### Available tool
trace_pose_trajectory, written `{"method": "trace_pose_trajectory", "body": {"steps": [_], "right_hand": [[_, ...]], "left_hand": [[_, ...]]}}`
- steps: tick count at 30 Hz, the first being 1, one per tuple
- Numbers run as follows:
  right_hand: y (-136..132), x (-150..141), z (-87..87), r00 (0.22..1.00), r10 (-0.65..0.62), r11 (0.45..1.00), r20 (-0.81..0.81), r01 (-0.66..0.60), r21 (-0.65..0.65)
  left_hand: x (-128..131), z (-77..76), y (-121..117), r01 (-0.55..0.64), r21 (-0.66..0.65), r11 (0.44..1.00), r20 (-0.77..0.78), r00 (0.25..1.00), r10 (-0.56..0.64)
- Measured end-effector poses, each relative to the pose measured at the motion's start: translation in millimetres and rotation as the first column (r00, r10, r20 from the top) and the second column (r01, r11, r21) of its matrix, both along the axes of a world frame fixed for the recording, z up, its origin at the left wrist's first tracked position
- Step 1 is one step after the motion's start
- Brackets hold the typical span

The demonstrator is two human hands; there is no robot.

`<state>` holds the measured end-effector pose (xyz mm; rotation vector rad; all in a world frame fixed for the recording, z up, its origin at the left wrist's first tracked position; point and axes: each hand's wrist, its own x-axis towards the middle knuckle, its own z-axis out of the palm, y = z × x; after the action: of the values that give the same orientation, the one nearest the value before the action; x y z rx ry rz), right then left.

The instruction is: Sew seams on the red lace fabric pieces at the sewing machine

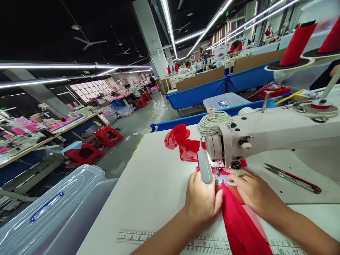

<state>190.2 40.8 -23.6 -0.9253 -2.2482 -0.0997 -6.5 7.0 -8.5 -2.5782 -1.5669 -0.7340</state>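
Note:
A long strip of red fabric [243, 226] runs from the table's front edge up under the presser foot [218, 174] of a white sewing machine [287, 124]. To the left of the needle, my left hand [199, 200] is closed on the fabric, thumb at its edge; a small grey lamp [205, 166] hides some of its fingers. My right hand [256, 193] holds the fabric down on the right of the foot, its fingertips partly behind the machine head. More sheer red fabric [189, 148] lies bunched beyond the needle.
A slim two-pointed tool with a red handle [294, 178] lies right of my right hand. A printed ruler [204, 244] crosses the white tabletop [154, 177]. Red thread cones [299, 44] stand above the machine. A lidded clear bin [53, 205] stands at the left.

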Motion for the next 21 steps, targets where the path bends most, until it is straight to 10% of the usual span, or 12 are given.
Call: {"method": "trace_pose_trajectory", "body": {"steps": [4,10,16,21], "right_hand": [[7.9,4.9,-8.1,0.998,-0.037,0.998,-0.043,0.039,0.047],[15.5,5.4,-27.5,0.997,-0.077,0.995,-0.030,0.079,0.064],[18.6,6.7,-20.8,0.994,-0.104,0.991,0.016,0.105,-0.079],[16.4,4.7,-2.9,0.973,-0.151,0.977,-0.172,0.121,-0.174]], "left_hand": [[-18.3,18.5,26.6,-0.135,-0.170,0.976,0.087,0.985,0.151],[-57.1,31.0,93.5,-0.242,-0.482,0.842,-0.201,0.966,0.163],[-80.3,15.3,147.0,-0.551,-0.372,0.747,-0.175,0.832,0.527],[-84.2,1.1,145.1,-0.579,-0.286,0.763,-0.020,0.800,0.600]]}}
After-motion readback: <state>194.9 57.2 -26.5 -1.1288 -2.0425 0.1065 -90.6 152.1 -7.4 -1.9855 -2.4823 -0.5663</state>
